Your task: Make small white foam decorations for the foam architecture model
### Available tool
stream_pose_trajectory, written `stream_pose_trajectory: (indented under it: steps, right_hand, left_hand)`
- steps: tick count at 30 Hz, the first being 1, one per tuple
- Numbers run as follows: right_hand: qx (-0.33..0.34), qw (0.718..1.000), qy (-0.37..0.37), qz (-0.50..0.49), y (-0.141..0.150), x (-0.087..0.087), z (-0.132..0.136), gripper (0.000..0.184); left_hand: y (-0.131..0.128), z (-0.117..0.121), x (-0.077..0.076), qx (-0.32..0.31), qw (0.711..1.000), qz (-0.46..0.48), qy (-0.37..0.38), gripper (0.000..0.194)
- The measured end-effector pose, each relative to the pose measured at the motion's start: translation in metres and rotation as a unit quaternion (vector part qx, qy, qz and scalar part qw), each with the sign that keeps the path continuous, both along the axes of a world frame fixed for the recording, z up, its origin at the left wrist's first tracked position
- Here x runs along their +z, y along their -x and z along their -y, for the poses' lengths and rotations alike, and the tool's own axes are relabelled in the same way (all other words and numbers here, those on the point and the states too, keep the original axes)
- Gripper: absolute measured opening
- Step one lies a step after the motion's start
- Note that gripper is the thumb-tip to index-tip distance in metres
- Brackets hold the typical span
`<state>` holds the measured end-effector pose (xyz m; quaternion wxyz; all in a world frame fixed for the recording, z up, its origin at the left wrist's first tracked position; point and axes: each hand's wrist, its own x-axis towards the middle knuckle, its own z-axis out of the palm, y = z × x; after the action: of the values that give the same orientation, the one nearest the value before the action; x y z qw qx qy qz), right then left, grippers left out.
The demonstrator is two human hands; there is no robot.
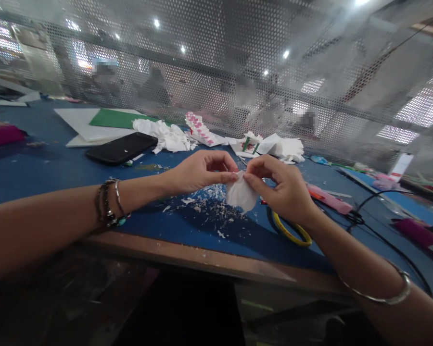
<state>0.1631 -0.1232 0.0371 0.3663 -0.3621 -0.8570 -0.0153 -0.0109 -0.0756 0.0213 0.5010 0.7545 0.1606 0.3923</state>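
From my remote seat I watch the left hand (pixel 211 169) pinched nearly closed, its thumb and fingertips gripping the upper edge of a thin, white, roughly rounded piece of paper (pixel 241 196). My view has the right hand (pixel 282 188) just beside it, thumb and forefinger closed on the same edge, its other fingers curled. The paper hangs between the hands, above the blue tabletop (pixel 39 180), near the wood-coloured front edge. Under it I see small white paper flakes (pixel 216 209) scattered about. Just beside the right wrist lies a yellow-and-dark looped handle (pixel 292 231); farther right, a long pink-and-orange tool (pixel 331 199) near a tangled black cable (pixel 355 218). Beyond the left hand I make out a flat black rectangular phone (pixel 121 148), and behind it a crumpled heap of white paper (pixel 168 136). A grey perforated screen (pixel 209 57) stands at the back.
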Motion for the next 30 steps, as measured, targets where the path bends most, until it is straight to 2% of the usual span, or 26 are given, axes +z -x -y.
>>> stream_pose_trajectory:
  steps: [7,11,17,25,30]
  right_hand:
    - [0.002,0.999,0.045,-0.004,0.0001,-0.0029,-0.0035,0.011]
    - [0.005,0.999,0.033,-0.022,-0.0017,-0.0006,-0.0023,0.015]
    - [0.024,0.999,0.006,0.037,-0.0027,0.0045,0.0001,0.009]
    - [0.004,0.997,-0.02,0.068,-0.0031,0.0032,-0.0012,0.007]
    - [0.008,0.997,0.004,0.083,-0.0006,0.001,-0.0041,0.007]
  left_hand:
    - [0.0,-0.0018,-0.0016,0.024,0.998,-0.052,0.009,0.009]
    - [0.0007,-0.0034,-0.002,0.023,0.999,-0.034,0.017,0.007]
    - [0.003,-0.003,0.001,0.007,0.998,-0.051,0.038,0.004]
    - [0.002,-0.0043,-0.0009,-0.015,0.997,-0.069,0.04,0.003]
    - [0.0017,-0.0041,-0.0019,-0.005,0.997,-0.071,0.042,0.003]
